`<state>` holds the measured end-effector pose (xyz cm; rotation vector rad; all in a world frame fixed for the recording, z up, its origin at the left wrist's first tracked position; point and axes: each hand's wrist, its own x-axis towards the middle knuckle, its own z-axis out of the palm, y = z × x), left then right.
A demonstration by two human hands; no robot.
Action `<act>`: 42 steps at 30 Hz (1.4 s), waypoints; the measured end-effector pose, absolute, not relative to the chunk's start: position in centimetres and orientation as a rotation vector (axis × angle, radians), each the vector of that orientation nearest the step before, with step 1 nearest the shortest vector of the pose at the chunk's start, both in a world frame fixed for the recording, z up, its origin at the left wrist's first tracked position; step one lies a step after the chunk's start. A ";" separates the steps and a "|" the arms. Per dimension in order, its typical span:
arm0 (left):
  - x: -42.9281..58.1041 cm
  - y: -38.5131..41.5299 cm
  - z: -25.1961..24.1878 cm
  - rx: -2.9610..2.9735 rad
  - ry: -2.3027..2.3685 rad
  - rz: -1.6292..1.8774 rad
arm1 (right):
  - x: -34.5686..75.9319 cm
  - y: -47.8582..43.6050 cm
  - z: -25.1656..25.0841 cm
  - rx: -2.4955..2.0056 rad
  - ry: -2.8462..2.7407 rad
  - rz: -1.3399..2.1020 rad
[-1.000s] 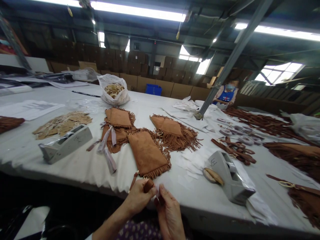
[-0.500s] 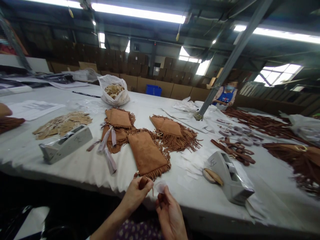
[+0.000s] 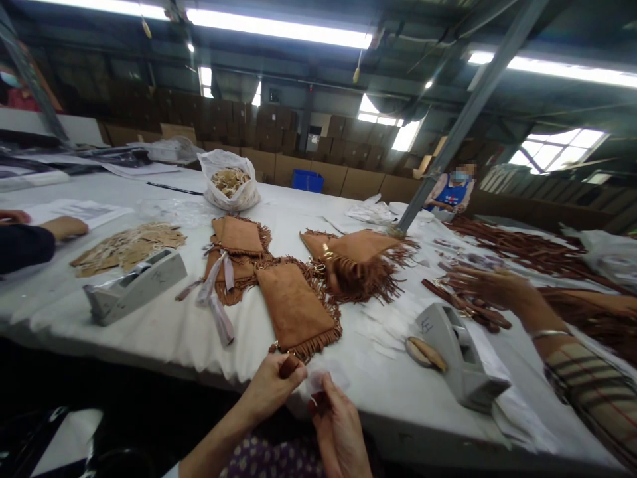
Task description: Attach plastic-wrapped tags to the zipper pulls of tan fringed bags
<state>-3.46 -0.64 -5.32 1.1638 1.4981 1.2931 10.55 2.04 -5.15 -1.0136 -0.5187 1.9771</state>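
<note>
A brown suede bag [image 3: 296, 305] with fringe along its edges lies flat on the table in front of me. Near its lower corner clasp, my left hand [image 3: 266, 392] is closed around a brown strap [image 3: 288, 366], folded into a loop. Beside it, my right hand [image 3: 341, 425] pinches a thin, whitish sheet [image 3: 316, 380], possibly tissue paper. Something brown shows between the right fingers, mostly hidden. Behind the front bag lie another fringed bag [image 3: 239, 236] with pale wrapped straps [image 3: 216, 312] and, to the right, a fringed bag [image 3: 368, 247] with a gold ring.
Tape dispensers stand left [image 3: 137, 285] and right [image 3: 460, 358]. Brown straps [image 3: 470, 309] lie at the right, tan pieces [image 3: 132, 245] at the left. A co-worker's arm [image 3: 522, 305] reaches in from the right; another person's hand [image 3: 67, 228] rests at left. A metal post [image 3: 438, 166] rises behind.
A co-worker's arm has appeared at the right, and a bag now lies on the right-hand pile, its fringe blurred. Another person's arm has come in at left. My hands have barely moved.
</note>
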 end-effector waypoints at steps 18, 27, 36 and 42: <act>-3.9 -0.7 -4.4 1.167 1.400 1.199 | 11.3 2.8 -4.1 -1.004 -0.624 1.914; -3.1 -1.0 -4.2 1.239 1.424 1.285 | 10.7 2.1 -4.3 -0.990 -0.508 1.964; -3.6 -1.6 -3.2 1.429 1.507 1.216 | 11.5 3.6 -3.8 -1.017 -0.189 1.969; -3.7 -1.3 -3.2 1.448 1.396 1.215 | 11.7 3.8 -3.2 -0.994 -0.225 1.885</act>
